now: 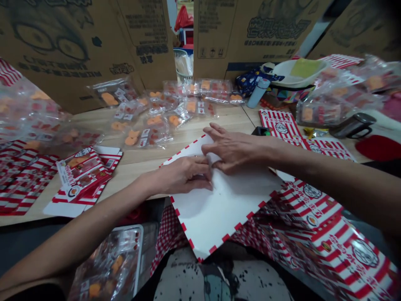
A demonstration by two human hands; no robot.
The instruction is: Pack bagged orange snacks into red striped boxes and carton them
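Observation:
A white paper sheet with a red dashed border lies across the table edge and my lap, one corner towards me. My left hand rests on it with the fingers close together against a raised white fold near the sheet's middle. From the other side, my right hand reaches over the sheet, with the fold between its thumb and fingers and some other fingers stretched out. The fingertips partly hide the fold. Beyond the sheet lie several clear candy packets with orange and red pieces.
Striped red-and-white packages lie at left; more striped packages are stacked at right. A tray of packets sits below the table. Cardboard boxes stand behind. A blue bottle and dark mug are at right.

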